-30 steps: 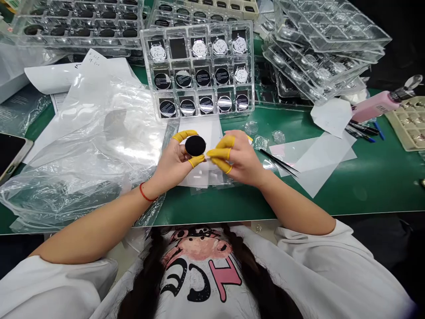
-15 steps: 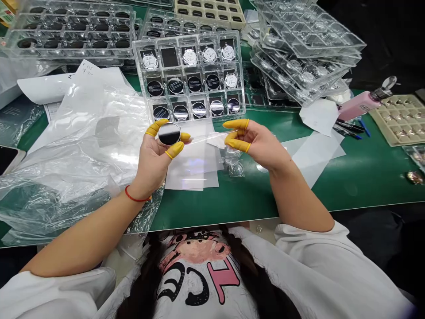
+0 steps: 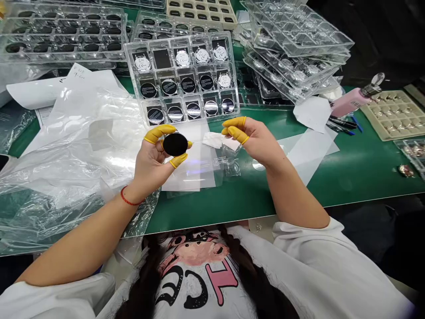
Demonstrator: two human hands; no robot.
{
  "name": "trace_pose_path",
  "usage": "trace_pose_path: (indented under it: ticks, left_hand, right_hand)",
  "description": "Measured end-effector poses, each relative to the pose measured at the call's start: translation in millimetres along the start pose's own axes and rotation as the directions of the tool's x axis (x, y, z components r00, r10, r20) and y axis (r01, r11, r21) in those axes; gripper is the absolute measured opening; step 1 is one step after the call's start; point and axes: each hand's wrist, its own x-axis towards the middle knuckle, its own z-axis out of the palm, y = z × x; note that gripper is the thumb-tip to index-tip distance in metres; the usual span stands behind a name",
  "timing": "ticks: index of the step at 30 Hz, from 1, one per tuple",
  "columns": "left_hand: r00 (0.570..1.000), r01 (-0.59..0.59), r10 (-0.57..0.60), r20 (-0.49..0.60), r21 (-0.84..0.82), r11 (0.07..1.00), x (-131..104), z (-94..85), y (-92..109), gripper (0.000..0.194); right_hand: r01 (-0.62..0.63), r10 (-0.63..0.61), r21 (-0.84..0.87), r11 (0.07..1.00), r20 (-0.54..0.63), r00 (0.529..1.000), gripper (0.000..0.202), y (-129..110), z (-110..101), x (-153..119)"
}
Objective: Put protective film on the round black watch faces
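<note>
My left hand [image 3: 153, 153], with yellow finger cots, grips a round watch head [image 3: 175, 144] by its edge, its glossy black face towards me. To its right, my right hand [image 3: 254, 137] is closed in a pinch, also in yellow finger cots. A thin clear film [image 3: 219, 160] with small white print shows just below and left of those fingertips; its edges are hard to make out. Beyond both hands stands a clear plastic tray [image 3: 236, 95] of watch heads, some with silver backs showing and others with black printed faces.
Crumpled clear plastic bags [image 3: 113, 115] and papers cover the left side. Stacked clear trays [image 3: 299, 26] rise at the back right, more trays [image 3: 66, 40] at back left. A pink bottle [image 3: 348, 104], pens [image 3: 341, 125] and a beige tray [image 3: 387, 130] are on the right.
The watch head in my left hand has tilted and moved slightly down and right; its face now looks fully black. My right fingertips have drawn together, and white print now shows below them.
</note>
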Motion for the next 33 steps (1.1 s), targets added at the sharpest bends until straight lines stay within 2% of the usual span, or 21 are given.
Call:
trace_pose_path:
  ticks: [2,5,9,13,15,17,20,23,27,33]
  left_hand:
    - [1.0,0.011,-0.011,0.013,0.0,1.0,-1,0.6,0,0.057]
    - [0.999,0.045,-0.044,0.019,-0.017,0.999,-3,1.7,3,0.057]
    - [0.986,0.161,-0.159,0.039,-0.06,0.985,-4,4.5,9,0.057]
    - [0.947,0.319,-0.313,0.071,-0.114,0.941,-8,11.3,6,0.059]
    - [0.906,0.418,-0.401,0.135,-0.134,0.899,-11,15.3,2,0.059]
    - [0.864,0.49,-0.46,0.204,-0.135,0.861,-14,18.2,0,0.06]
    - [0.849,0.504,-0.464,0.252,-0.127,0.854,-17,19.9,-1,0.058]
    - [0.856,0.481,-0.433,0.282,-0.125,0.868,-19,19.7,-2,0.057]
    - [0.867,0.448,-0.394,0.305,-0.132,0.884,-19,19.9,-2,0.057]
    - [0.861,0.46,-0.401,0.314,-0.14,0.877,-21,20.2,-2,0.057]
  right_hand:
    - [0.037,-0.039,-0.071,0.997,-0.026,0.999,0.023,0,1,1]
    - [0.078,-0.079,-0.187,0.979,-0.001,0.997,0.011,0,4,-1]
    - [0.126,-0.117,-0.245,0.961,0.049,0.992,0.007,-5,1,-5]
    - [0.137,-0.134,-0.081,0.987,0.032,0.99,0.015,-15,0,-10]
    - [0.131,-0.131,0.017,0.991,0.01,0.991,0.023,-18,7,-13]
    - [0.097,-0.1,0.081,0.992,0.038,0.994,0.027,-17,18,-16]
    - [-0.006,-0.014,0.137,0.991,0.145,0.989,0.024,-12,38,-19]
    - [-0.071,0.044,0.146,0.987,0.183,0.982,0.021,-9,50,-19]
    - [-0.1,0.067,0.153,0.983,0.204,0.977,0.02,-8,54,-17]
    - [-0.128,0.092,0.159,0.979,0.213,0.973,0.019,-5,57,-16]
